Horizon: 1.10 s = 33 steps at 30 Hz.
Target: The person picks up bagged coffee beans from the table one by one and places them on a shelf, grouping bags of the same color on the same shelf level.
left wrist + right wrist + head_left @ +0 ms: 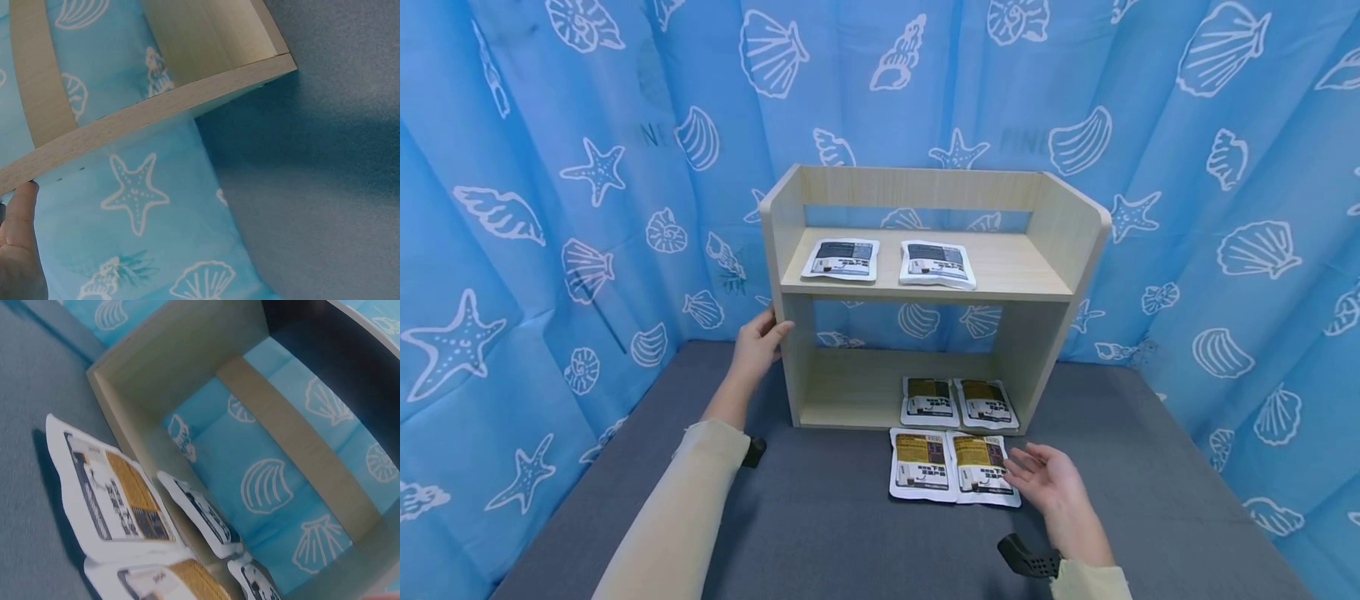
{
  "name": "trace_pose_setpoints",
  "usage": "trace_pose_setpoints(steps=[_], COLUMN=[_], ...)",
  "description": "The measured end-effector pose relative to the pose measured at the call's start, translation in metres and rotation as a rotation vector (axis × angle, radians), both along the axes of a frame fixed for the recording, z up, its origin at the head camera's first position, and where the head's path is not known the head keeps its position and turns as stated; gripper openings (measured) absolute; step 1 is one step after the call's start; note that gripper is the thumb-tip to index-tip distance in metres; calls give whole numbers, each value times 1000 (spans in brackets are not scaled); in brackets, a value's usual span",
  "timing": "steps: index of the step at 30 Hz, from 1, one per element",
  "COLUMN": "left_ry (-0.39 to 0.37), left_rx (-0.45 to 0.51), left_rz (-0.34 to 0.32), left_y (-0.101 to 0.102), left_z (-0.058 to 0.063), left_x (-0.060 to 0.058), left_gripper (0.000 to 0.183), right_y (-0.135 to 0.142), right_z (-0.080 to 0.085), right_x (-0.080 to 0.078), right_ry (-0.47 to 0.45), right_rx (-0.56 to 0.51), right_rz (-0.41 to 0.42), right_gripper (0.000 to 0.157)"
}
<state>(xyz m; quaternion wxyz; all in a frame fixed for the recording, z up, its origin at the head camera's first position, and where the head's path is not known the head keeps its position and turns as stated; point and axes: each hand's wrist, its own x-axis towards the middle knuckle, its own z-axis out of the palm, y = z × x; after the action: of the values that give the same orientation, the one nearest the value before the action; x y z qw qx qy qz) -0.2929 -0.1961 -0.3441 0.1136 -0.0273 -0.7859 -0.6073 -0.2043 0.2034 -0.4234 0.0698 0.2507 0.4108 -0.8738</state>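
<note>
My left hand (757, 343) rests against the left side panel of a pale wooden two-tier shelf (925, 294), thumb at the panel's front edge. In the left wrist view, a straight finger (22, 219) touches that panel (156, 107). My right hand (1054, 492) has loosely spread fingers, fingertips right at the edge of a flat white pouch (983, 467) with a yellow and white label. A matching pouch (921, 464) lies flush beside it on the table, in front of the shelf. Nothing is in the right palm.
Two similar pouches, a left one (929, 402) and a right one (987, 404), lie on the lower tier's right half. The upper tier carries two grey-labelled pouches, left (841, 259) and right (936, 263). A blue seashell curtain (865, 108) hangs behind the grey table (820, 525).
</note>
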Motion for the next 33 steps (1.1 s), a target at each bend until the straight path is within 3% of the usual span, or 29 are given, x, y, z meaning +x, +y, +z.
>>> trace_pose_setpoints(steps=[20,33], left_ry=[-8,-13], left_rx=[9,10], left_rz=[8,5], left_y=[1,1], left_z=[1,1], left_x=[1,1], left_gripper=[54,54], right_y=[32,47], right_z=[-24,-32], right_x=[12,20], right_ry=[-10,-28], right_rx=[-6,-5], right_rz=[44,208], right_gripper=[61,57])
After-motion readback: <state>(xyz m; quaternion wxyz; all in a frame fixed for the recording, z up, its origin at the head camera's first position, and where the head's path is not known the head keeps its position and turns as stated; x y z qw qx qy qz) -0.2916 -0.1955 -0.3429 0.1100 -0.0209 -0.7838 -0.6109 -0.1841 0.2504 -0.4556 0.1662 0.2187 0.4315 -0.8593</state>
